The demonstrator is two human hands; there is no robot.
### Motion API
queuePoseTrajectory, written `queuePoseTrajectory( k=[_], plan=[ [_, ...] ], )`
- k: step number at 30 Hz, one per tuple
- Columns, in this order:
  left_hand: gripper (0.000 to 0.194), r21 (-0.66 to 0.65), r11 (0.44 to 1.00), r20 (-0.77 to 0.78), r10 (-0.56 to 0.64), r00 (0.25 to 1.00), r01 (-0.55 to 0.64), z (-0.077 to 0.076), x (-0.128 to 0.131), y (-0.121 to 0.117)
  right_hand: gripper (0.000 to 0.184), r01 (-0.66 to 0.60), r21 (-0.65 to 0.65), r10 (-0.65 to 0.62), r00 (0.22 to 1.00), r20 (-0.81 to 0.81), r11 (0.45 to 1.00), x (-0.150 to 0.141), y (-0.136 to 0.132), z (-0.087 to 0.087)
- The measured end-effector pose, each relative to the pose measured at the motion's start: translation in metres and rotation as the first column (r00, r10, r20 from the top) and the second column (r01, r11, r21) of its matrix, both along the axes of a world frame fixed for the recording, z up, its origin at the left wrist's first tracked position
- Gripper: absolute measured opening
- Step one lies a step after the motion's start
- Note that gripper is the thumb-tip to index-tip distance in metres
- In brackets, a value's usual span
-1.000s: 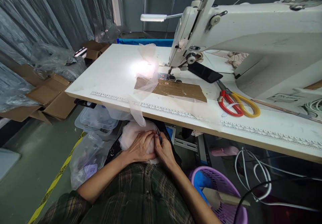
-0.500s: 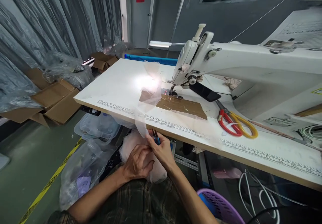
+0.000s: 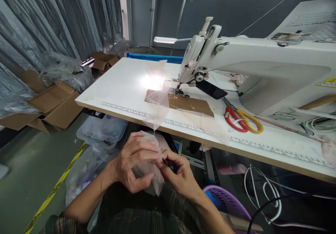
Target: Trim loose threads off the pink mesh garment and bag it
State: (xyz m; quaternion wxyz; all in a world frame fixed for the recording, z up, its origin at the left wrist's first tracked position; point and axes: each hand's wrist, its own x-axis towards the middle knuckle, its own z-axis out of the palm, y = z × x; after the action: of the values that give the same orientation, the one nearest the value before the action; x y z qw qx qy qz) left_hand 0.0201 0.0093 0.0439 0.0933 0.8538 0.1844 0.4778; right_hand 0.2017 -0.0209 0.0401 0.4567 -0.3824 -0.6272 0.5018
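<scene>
Sheer pale pink fabric (image 3: pixel 149 167) is bunched in front of my body, just below the table's front edge. My left hand (image 3: pixel 135 160) curves around it, fingers across the top and thumb lower down. My right hand (image 3: pixel 180 172) pinches the fabric's edge close to the left fingertips. Small thread snips, dark with a bit of blue, sit in my right palm, mostly hidden by the fingers. A sheer strip (image 3: pixel 157 113) runs from the bunch up over the table edge towards the needle area of the sewing machine (image 3: pixel 199 59).
On the white table (image 3: pixel 105 83) lie a brown cardboard piece (image 3: pixel 193 105), a black phone (image 3: pixel 211 89) and scissors (image 3: pixel 243 119) with red and yellow handles. A purple basket (image 3: pixel 231 202) and white cables (image 3: pixel 262 192) are below right. Open cardboard boxes (image 3: pixel 52 104) stand left.
Both hands have shifted on the fabric and come together at its edge. The snips' blades, upright before, are now hidden in my right hand. The view has moved slightly.
</scene>
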Motion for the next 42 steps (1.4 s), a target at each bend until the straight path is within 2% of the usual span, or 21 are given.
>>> queuePoseTrajectory(
  k=[3,5,9,12,14,18,20,22,24,26,28,30,33,36,39,42],
  plan=[
    [0.034,0.053,0.996,-0.059,-0.069,0.996,0.072,0.005,0.012,0.010,0.032,0.068,-0.027,-0.070,0.995,-0.078,0.997,0.003,0.000,0.000],
    [0.028,0.056,0.994,-0.050,-0.089,0.995,0.091,0.006,0.018,0.017,0.033,0.058,-0.020,-0.060,0.990,-0.124,0.998,0.006,0.002,-0.004],
    [0.016,-0.032,0.993,-0.030,-0.115,0.993,0.114,0.006,0.023,0.027,0.038,0.093,0.000,-0.092,0.993,-0.079,0.996,0.009,0.000,-0.008],
    [0.011,-0.092,0.985,-0.026,-0.149,0.989,0.146,0.004,0.024,0.032,0.029,0.168,-0.011,-0.168,0.986,-0.004,0.986,0.008,-0.002,-0.012],
    [0.008,-0.115,0.980,-0.043,-0.167,0.985,0.161,0.002,0.022,0.036,0.021,0.210,-0.042,-0.209,0.978,0.014,0.977,0.010,-0.003,-0.017],
    [0.006,-0.196,0.965,-0.067,-0.192,0.979,0.176,-0.002,0.019,0.042,0.018,0.268,-0.154,-0.271,0.963,0.005,0.951,0.019,-0.002,-0.029],
    [0.008,-0.290,0.932,-0.035,-0.236,0.971,0.216,-0.002,0.018,0.044,0.015,0.250,-0.171,-0.252,0.968,0.006,0.953,0.023,-0.001,-0.032],
    [0.011,-0.435,0.872,-0.003,-0.248,0.969,0.222,0.000,0.018,0.042,0.014,0.215,-0.132,-0.213,0.977,0.028,0.968,0.026,0.000,-0.031],
    [0.017,-0.593,0.791,-0.029,-0.204,0.979,0.147,0.003,0.020,0.039,0.015,0.182,-0.086,-0.177,0.983,0.056,0.980,0.028,0.001,-0.030],
    [0.018,-0.703,0.711,-0.108,-0.139,0.984,0.024,0.004,0.022,0.035,0.016,0.163,-0.081,-0.158,0.985,0.065,0.983,0.028,0.001,-0.028],
    [0.015,-0.750,0.659,-0.166,-0.098,0.981,-0.061,0.004,0.023,0.032,0.022,0.173,-0.105,-0.168,0.984,0.054,0.979,0.027,0.001,-0.028],
    [0.015,-0.774,0.628,-0.171,-0.088,0.981,-0.078,0.002,0.023,0.030,0.027,0.192,-0.121,-0.188,0.981,0.043,0.974,0.025,0.003,-0.029],
    [0.020,-0.792,0.607,-0.158,-0.101,0.982,-0.064,0.003,0.021,0.030,0.032,0.206,-0.127,-0.201,0.978,0.049,0.970,0.024,0.005,-0.032],
    [0.020,-0.765,0.643,-0.185,-0.157,0.970,-0.042,0.008,0.020,0.031,0.033,0.202,-0.139,-0.196,0.979,0.050,0.969,0.025,0.006,-0.032],
    [0.024,-0.738,0.671,-0.156,-0.264,0.952,0.064,0.012,0.019,0.031,0.033,0.201,-0.156,-0.196,0.980,0.043,0.967,0.025,0.006,-0.029],
    [0.026,-0.771,0.634,-0.127,-0.249,0.960,0.063,0.012,0.019,0.031,0.032,0.205,-0.148,-0.205,0.979,0.014,0.967,0.025,0.005,-0.026]
  ],
)
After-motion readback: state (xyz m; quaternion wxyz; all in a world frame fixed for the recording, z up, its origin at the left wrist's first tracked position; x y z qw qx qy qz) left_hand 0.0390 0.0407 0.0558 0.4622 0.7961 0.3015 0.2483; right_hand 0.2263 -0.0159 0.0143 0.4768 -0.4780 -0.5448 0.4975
